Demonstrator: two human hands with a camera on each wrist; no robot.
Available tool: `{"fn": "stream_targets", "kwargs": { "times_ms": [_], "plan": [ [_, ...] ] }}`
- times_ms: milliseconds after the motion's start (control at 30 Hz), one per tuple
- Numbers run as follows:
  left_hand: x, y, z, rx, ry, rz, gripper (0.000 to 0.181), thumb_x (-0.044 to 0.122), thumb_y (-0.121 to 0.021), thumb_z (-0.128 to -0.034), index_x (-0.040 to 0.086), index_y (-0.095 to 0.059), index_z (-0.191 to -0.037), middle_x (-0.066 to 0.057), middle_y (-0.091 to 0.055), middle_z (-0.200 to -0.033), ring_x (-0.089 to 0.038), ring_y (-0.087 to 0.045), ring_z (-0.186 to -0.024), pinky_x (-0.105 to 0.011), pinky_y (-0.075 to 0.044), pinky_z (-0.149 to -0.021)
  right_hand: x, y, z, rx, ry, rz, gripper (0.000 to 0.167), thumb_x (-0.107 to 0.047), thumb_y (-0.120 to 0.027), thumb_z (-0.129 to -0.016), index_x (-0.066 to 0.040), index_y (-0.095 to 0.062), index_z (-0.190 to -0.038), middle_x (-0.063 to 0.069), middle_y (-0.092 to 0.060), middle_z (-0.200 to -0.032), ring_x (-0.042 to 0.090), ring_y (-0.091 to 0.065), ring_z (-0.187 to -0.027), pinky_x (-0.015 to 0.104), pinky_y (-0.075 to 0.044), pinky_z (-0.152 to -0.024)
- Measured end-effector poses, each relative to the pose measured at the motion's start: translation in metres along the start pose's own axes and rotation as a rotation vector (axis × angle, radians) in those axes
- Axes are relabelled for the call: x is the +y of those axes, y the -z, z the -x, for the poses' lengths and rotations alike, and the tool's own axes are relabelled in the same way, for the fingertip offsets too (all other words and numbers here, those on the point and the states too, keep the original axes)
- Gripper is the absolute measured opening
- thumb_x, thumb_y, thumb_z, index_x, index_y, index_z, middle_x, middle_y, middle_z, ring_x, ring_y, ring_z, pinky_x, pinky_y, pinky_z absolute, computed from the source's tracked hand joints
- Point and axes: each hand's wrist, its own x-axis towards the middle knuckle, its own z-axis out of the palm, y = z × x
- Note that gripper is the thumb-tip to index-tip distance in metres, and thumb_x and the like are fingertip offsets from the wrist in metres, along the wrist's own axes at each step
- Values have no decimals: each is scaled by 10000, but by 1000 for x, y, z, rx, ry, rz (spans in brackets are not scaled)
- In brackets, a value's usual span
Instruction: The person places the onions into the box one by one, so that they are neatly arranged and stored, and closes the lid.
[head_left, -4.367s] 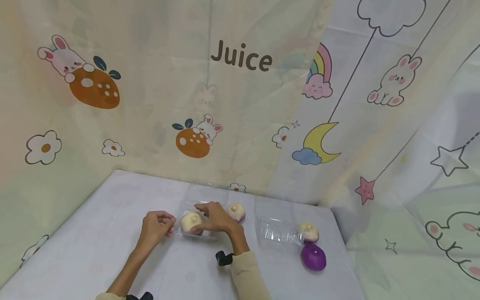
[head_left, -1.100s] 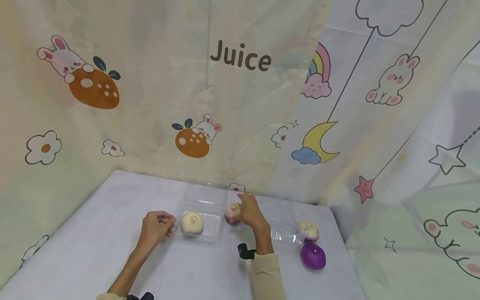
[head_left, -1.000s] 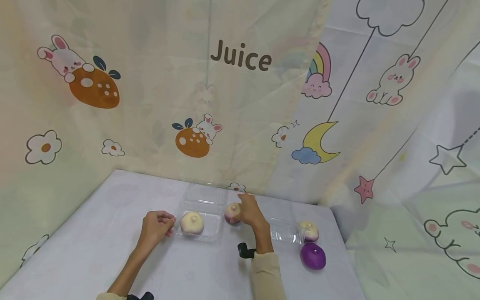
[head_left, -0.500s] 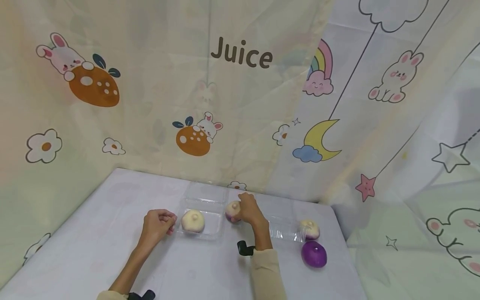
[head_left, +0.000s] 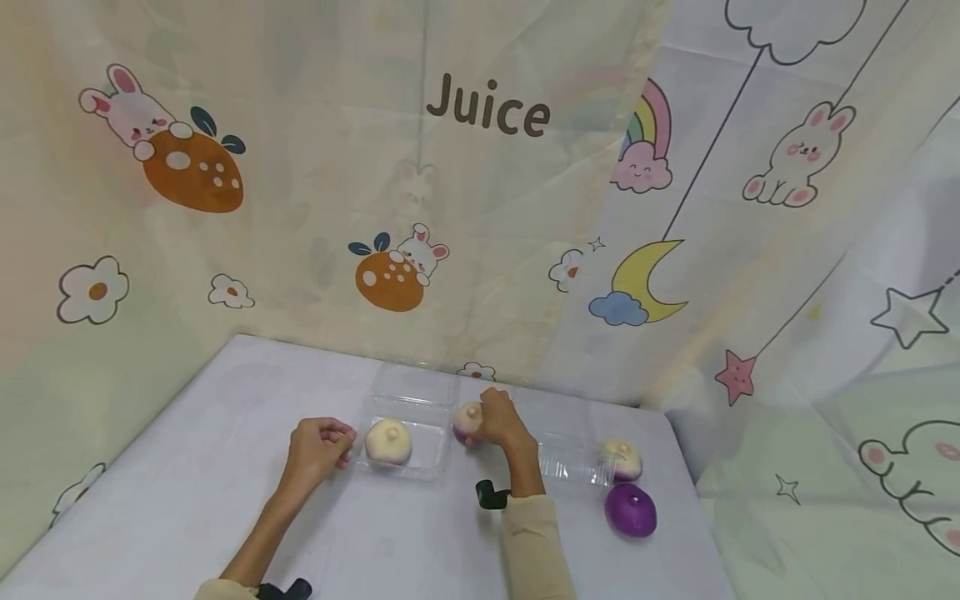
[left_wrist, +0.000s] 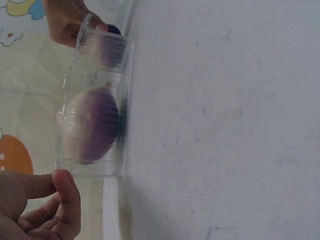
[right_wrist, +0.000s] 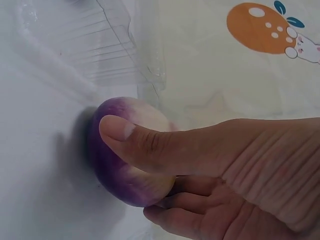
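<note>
A person's left hand (head_left: 318,450) pinches the left edge of an open clear plastic container (head_left: 430,442) on a white-covered table (head_left: 390,537), a cream-topped bulb (head_left: 388,442) sitting in its left part. Just right of the container, the right hand (head_left: 501,419) grips a purple-and-cream bulb (right_wrist: 117,182) between thumb and fingers. Farther right, a second clear container (head_left: 566,460) stands beside another pale-topped bulb (head_left: 626,457), with a deep-purple bulb (head_left: 631,511) nearer.

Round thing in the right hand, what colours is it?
The round thing is purple and cream, best seen in the right wrist view.
</note>
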Motion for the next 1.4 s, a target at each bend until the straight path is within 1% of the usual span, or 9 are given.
{"fn": "stream_targets", "kwargs": {
  "times_ms": [33,167,333,733,933,1033,1200,1333,1400],
  "plan": [
    [0,0,0,1,3,-1,130,3,-757,-983,-122,-757,-1019,-182,-761,-752,-155,-689,-522,-273,-610,-484,3,-5,-4,-12,-24,-1,752,-159,-1107,-498,63,-678,-1074,173,-677,-1036,309,-613,-956,495,-603,-899],
    [0,0,-1,-1,0,0,138,8,-759,-985,-124,-756,-1025,-175,-758,-750,-150,-688,-521,-267,-607,-484,54,-48,-38,-3,-12,28,810,-274,-1139,-399,-27,-669,-1011,67,-656,-944,227,-603,-869,406,-591,-793],
    [0,0,0,1,2,1,127,-3,-751,-986,-123,-758,-1025,-177,-761,-755,-141,-688,-521,-253,-608,-490,53,-48,-36,-6,-19,37,817,-256,-1128,-427,-6,-651,-1040,82,-646,-942,239,-608,-873,423,-605,-795],
    [1,0,2,-4,5,2,124,-7,-749,-991,-126,-757,-1026,-187,-761,-759,-155,-693,-531,-258,-611,-495,40,-35,-22,-13,-25,-1,824,-181,-1104,-434,20,-652,-1093,136,-675,-1012,263,-612,-940,423,-587,-837],
    [1,-1,0,0,2,-4,122,-5,-752,-983,-123,-758,-1014,-175,-754,-738,-128,-682,-506,-266,-610,-490,47,-42,-30,15,-17,-6,746,-170,-1105,-379,-19,-705,-990,78,-667,-977,244,-577,-928,408,-552,-812],
    [1,-1,-1,1,-3,-1,122,-7,-751,-982,-125,-758,-1014,-177,-752,-736,-126,-681,-502,-263,-610,-488,39,-31,-23,40,16,16,745,-217,-1118,-383,-23,-756,-1004,73,-694,-987,245,-596,-924,419,-547,-765],
    [1,-1,-1,2,-9,5,115,-15,-750,-983,-127,-758,-1009,-178,-753,-738,-138,-686,-513,-261,-614,-491,28,-14,-13,63,72,21,833,-261,-1132,-393,43,-796,-1092,141,-736,-1041,317,-640,-951,503,-588,-805],
    [1,-1,0,6,-1,-5,115,-11,-749,-983,-123,-760,-1006,-166,-754,-734,-135,-684,-509,-272,-616,-491,30,-7,-8,108,159,-6,759,-282,-1122,-415,26,-819,-1039,89,-741,-965,250,-616,-876,492,-544,-722],
    [1,-1,-1,8,0,-12,118,-8,-748,-984,-122,-761,-1011,-162,-757,-735,-134,-685,-509,-273,-614,-491,18,8,2,98,159,-61,709,-228,-1110,-422,32,-824,-1017,80,-738,-932,224,-607,-859,468,-528,-707]
  ]
}}
